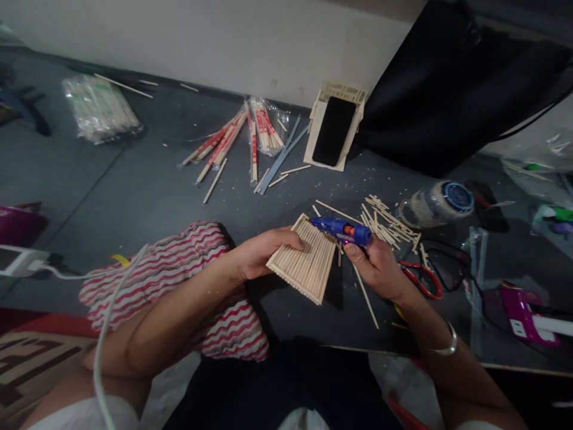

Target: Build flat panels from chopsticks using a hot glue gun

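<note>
My left hand [268, 252] grips the left edge of a tapered panel [301, 266] made of thin wooden sticks laid side by side, thumb on top. The panel is tilted above the dark table, its narrow end away from me. In my right hand [378, 266] is a blue glue gun [342, 231] with a small orange-red part on its side. Its nozzle points left and meets or hovers just over the panel's narrow end; I cannot tell which. Loose cut sticks [387, 221] lie in a pile beyond my right hand.
Red-handled scissors [423, 279] and dark cables lie right of my right hand, near a clear plastic jar [434, 203]. Wrapped chopsticks [224, 140] and a phone [334, 131] are at the back. A striped cushion [179, 286] sits under my left forearm. A purple box [528, 313] stands right.
</note>
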Tool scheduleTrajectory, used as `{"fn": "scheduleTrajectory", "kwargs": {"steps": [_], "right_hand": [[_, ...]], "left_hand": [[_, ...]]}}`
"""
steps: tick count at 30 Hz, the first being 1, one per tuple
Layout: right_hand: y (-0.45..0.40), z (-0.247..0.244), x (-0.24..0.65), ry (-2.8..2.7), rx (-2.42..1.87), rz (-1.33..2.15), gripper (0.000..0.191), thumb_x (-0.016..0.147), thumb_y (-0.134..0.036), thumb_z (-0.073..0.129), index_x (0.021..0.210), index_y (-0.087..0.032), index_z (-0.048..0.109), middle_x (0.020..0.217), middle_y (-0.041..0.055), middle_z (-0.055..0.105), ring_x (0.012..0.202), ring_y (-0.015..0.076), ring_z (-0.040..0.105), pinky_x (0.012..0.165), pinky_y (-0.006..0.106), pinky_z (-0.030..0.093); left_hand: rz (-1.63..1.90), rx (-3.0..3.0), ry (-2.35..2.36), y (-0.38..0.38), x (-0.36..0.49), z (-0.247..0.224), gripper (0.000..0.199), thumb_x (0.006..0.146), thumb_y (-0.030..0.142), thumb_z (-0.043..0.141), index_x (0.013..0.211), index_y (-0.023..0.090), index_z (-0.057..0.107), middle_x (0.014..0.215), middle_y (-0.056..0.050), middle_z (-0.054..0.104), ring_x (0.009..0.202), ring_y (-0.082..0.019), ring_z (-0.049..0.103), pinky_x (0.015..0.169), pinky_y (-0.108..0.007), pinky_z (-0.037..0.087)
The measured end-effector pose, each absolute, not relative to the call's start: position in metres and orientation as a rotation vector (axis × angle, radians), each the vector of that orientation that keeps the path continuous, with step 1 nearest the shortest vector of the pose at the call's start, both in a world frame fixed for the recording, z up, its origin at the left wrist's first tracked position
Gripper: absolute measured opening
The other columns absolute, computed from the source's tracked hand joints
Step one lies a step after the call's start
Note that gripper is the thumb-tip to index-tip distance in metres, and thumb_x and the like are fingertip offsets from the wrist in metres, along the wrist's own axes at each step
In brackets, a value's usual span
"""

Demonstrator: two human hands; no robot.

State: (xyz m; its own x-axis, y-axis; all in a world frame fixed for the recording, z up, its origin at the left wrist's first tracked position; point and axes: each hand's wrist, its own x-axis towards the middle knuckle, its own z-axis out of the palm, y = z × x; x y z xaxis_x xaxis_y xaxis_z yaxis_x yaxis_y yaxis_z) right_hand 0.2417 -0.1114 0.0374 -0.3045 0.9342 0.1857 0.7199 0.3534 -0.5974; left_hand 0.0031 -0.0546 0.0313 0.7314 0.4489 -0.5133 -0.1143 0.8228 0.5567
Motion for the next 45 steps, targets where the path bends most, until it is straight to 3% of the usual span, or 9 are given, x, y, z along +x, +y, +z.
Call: {"fn": "scheduleTrajectory", "kwargs": {"steps": [4, 8, 17, 27, 36, 45], "right_hand": [[-0.112, 0.038, 0.241, -2.112, -1.456, 0.546, 0.042, 0.104, -0.052, 0.039, 0.109, -0.021, 0.066, 0.08, 0.0065, 0.072, 0.074, 0.0241, 0.07, 0.068, 0.035, 0.056], [-0.113, 0.036, 0.241, -2.082, -1.477, 0.564, 0.05, 0.103, -0.057, 0.037, 0.119, -0.019, 0.064, 0.075, 0.006, 0.072, 0.07, 0.0243, 0.07, 0.065, 0.034, 0.055], [-0.114, 0.035, 0.242, -2.088, -1.446, 0.531, 0.052, 0.103, -0.058, 0.038, 0.122, -0.018, 0.065, 0.084, 0.0092, 0.076, 0.075, 0.0258, 0.074, 0.066, 0.035, 0.057], [-0.113, 0.04, 0.242, -2.108, -1.389, 0.531, 0.044, 0.103, -0.05, 0.045, 0.128, -0.02, 0.065, 0.111, 0.0111, 0.078, 0.101, 0.0275, 0.075, 0.084, 0.038, 0.061], [-0.114, 0.041, 0.244, -2.085, -1.435, 0.577, 0.036, 0.101, -0.048, 0.048, 0.115, -0.022, 0.07, 0.097, 0.0083, 0.078, 0.087, 0.0262, 0.075, 0.077, 0.037, 0.06], [-0.114, 0.047, 0.242, -2.084, -1.464, 0.599, 0.041, 0.102, -0.051, 0.045, 0.104, -0.022, 0.072, 0.091, 0.0084, 0.077, 0.087, 0.0253, 0.074, 0.077, 0.036, 0.059]], "left_hand": [[0.33, 0.536, 0.692, -0.055, 0.003, 0.032, 0.032, 0.07, 0.012, 0.066, 0.103, 0.011, 0.069, 0.082, -0.008, 0.076, 0.069, -0.017, 0.07, 0.065, -0.025, 0.057], [0.336, 0.552, 0.71, -0.055, 0.004, 0.033, 0.038, 0.069, 0.012, 0.066, 0.108, 0.011, 0.068, 0.086, -0.008, 0.077, 0.07, -0.017, 0.07, 0.066, -0.026, 0.056], [0.334, 0.563, 0.725, -0.055, 0.004, 0.033, 0.032, 0.068, 0.014, 0.068, 0.1, 0.012, 0.067, 0.08, -0.006, 0.075, 0.067, -0.016, 0.069, 0.064, -0.024, 0.056], [0.346, 0.545, 0.707, -0.054, 0.002, 0.033, 0.031, 0.068, 0.01, 0.068, 0.099, 0.012, 0.066, 0.078, -0.005, 0.074, 0.067, -0.016, 0.07, 0.063, -0.024, 0.056], [0.348, 0.554, 0.707, -0.054, 0.001, 0.032, 0.033, 0.07, 0.011, 0.068, 0.102, 0.012, 0.068, 0.081, -0.006, 0.075, 0.066, -0.015, 0.069, 0.063, -0.024, 0.056], [0.329, 0.546, 0.727, -0.054, 0.001, 0.034, 0.032, 0.071, 0.011, 0.067, 0.103, 0.012, 0.068, 0.082, -0.006, 0.076, 0.068, -0.016, 0.069, 0.064, -0.024, 0.056]]}}
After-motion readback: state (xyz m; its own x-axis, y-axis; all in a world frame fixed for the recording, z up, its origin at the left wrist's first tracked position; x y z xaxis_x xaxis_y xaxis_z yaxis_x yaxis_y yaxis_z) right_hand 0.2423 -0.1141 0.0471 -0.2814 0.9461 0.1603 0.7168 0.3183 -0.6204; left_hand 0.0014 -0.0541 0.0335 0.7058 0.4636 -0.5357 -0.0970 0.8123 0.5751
